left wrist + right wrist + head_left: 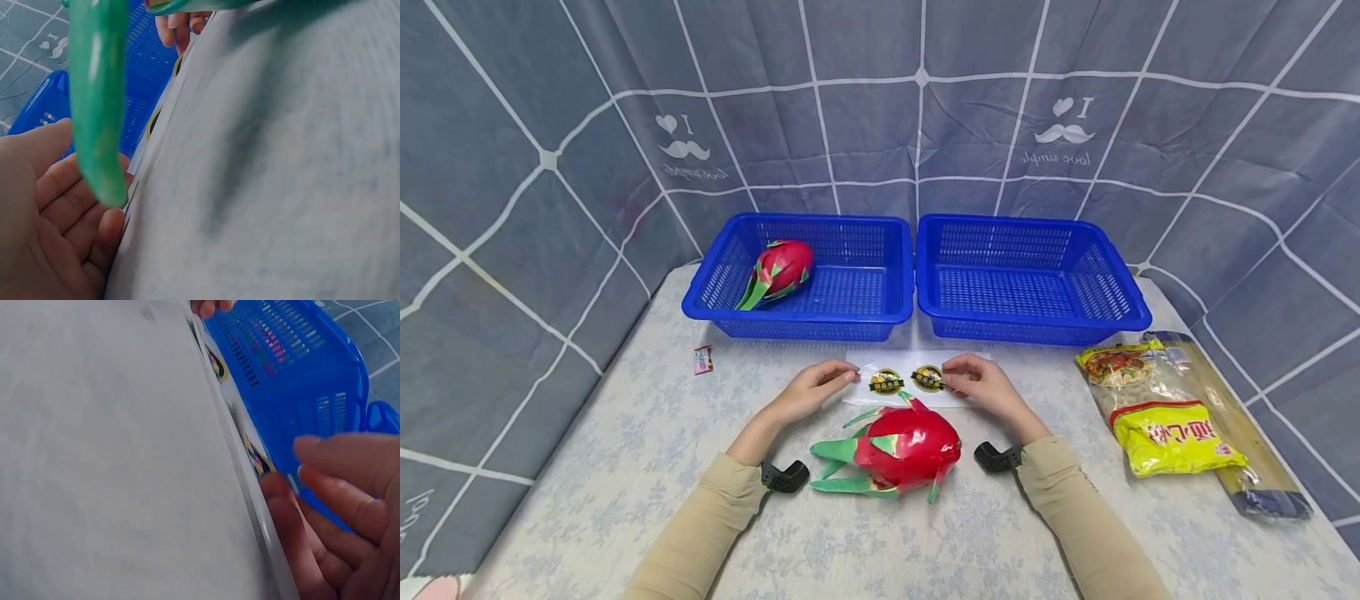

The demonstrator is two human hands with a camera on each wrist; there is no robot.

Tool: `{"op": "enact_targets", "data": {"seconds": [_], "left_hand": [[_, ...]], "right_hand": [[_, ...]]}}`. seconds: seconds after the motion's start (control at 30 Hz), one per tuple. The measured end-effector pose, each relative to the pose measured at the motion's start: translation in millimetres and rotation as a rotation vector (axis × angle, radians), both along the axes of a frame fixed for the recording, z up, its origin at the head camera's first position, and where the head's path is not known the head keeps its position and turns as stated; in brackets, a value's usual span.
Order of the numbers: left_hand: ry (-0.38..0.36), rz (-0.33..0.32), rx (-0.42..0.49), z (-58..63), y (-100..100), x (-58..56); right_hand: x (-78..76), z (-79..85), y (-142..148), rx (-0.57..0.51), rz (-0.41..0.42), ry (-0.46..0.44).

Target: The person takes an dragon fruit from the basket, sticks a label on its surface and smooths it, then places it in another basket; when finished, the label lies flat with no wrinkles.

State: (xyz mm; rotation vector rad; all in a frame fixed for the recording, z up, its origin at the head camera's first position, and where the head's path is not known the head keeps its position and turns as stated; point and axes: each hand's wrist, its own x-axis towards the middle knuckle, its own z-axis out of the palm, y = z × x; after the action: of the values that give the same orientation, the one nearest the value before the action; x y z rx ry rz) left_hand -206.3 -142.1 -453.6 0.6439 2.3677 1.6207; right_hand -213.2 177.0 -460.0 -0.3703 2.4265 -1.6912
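Observation:
A white sheet [906, 360] with two round black-and-yellow stickers [887, 382] lies on the table between the two hands. At its left end rests the left hand [811, 390], fingers relaxed and fingertips right at the edge. The right hand [988, 388] lies at the other end, its fingertips by the right sticker [928, 378]. Just in front of the sheet, between the forearms, a red dragon fruit [917, 448] with green scales lies on its side. One green scale [100, 106] hangs large across the left wrist view, partly hiding the left fingers.
Two blue baskets stand side by side at the back; the left basket [805, 317] holds another dragon fruit [786, 265], beside the right basket [1037, 321]. A small candy packet [703, 360] lies left. Yellow food bags [1180, 437] lie on a long packet [1255, 450] at right.

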Motion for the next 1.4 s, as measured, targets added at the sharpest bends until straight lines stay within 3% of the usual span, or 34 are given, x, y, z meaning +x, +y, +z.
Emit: {"op": "enact_targets", "data": {"seconds": [0.07, 0.3, 0.63, 0.87, 1.07, 1.17, 1.27, 1.4], "left_hand": [[0.009, 0.004, -0.011, 2.4, 1.6, 1.3], [0.022, 0.015, -0.043, 31.6, 7.4, 16.7], [0.002, 0.012, -0.028, 33.6, 8.4, 19.0], [-0.014, 0.027, 0.017, 34.0, 8.1, 17.3], [-0.027, 0.091, 0.093, 46.3, 9.8, 19.5], [0.025, 0.103, 0.098, 56.9, 15.6, 25.7], [0.09, 0.065, 0.118, 61.5, 23.4, 31.5], [0.128, -0.054, 0.138, 67.3, 33.0, 41.9]], "right_hand": [[-0.2, -1.0, -1.5, 0.028, -0.024, 0.014], [-0.2, -2.4, -7.5, 0.097, -0.121, 0.085], [3.2, -1.1, -13.0, 0.137, -0.203, 0.144], [4.3, 9.3, -9.3, 0.094, -0.2, 0.092], [13.5, 44.8, 0.9, -0.093, -0.072, 0.052], [23.7, 66.5, 4.6, -0.15, 0.038, 0.03], [37.1, 82.9, 4.0, -0.166, 0.16, 0.038], [52.9, 92.9, -5.0, -0.144, 0.331, 0.079]]}}
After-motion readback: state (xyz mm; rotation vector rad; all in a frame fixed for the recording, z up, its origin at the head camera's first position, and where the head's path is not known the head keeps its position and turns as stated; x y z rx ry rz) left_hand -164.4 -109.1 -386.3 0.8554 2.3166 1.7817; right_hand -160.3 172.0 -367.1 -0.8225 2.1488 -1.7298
